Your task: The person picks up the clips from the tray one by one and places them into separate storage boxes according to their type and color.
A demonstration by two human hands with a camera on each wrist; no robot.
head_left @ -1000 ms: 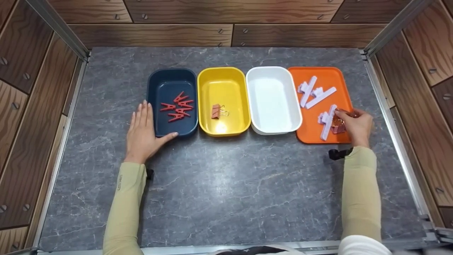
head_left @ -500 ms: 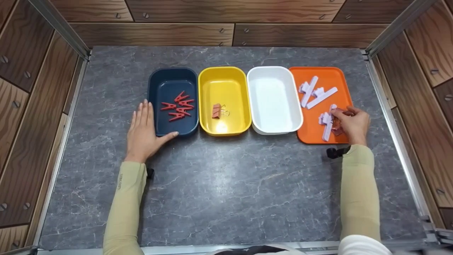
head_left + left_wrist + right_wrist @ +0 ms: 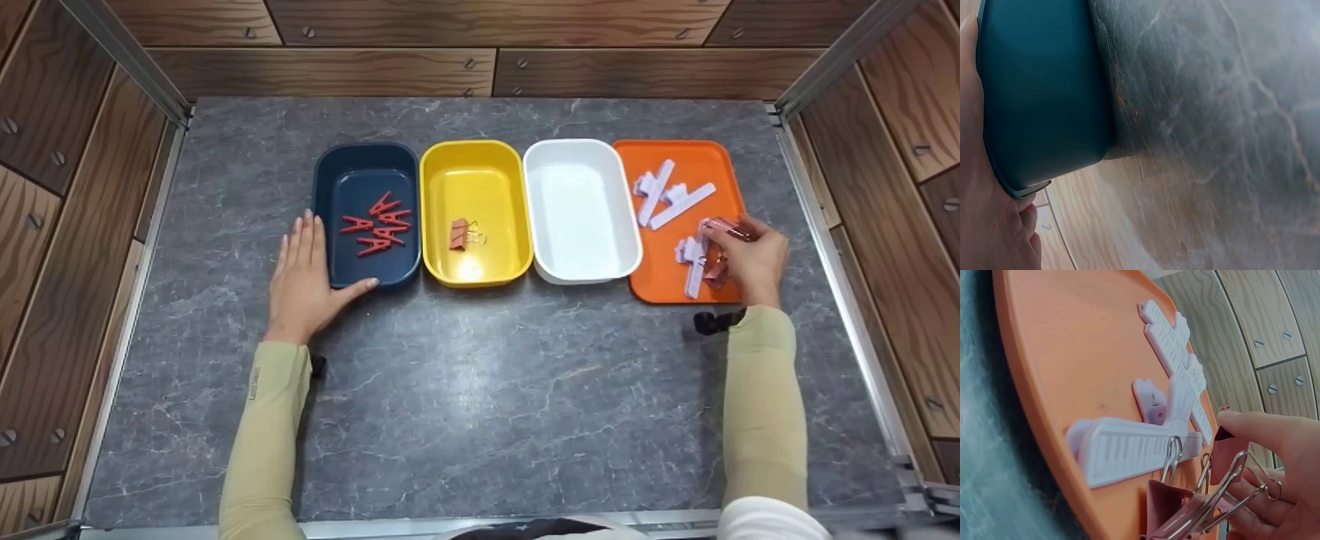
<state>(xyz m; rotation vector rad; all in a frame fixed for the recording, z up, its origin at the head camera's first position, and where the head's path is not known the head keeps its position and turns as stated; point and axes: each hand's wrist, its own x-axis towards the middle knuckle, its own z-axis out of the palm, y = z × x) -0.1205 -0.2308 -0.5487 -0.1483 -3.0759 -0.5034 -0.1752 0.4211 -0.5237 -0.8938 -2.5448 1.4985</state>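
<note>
My left hand [image 3: 300, 289] lies against the navy box [image 3: 328, 161], its fingers straight along the left side and the thumb at the front corner. Several red clothespins [image 3: 379, 229] lie in that box. At the orange tray [image 3: 645, 285], my right hand [image 3: 754, 259] pinches a pink binder clip [image 3: 1229, 458] between thumb and fingers. More pink binder clips [image 3: 1165, 509] with wire handles sit just below it. A lilac bag clip [image 3: 694, 259] lies right beside them, a wire handle overlapping it in the right wrist view. Two more lilac bag clips [image 3: 681, 206] lie farther back.
A yellow box [image 3: 472, 161] holding one pink binder clip [image 3: 458, 235] stands beside the navy box. Between it and the tray is a white box [image 3: 581, 225]. Wood-patterned panels [image 3: 322, 73] enclose the grey marbled table [image 3: 480, 405] on three sides.
My right hand has shifted slightly left, then back, and the pinched binder clip has come up and shows more clearly between the fingers. The left hand stays at the navy box.
</note>
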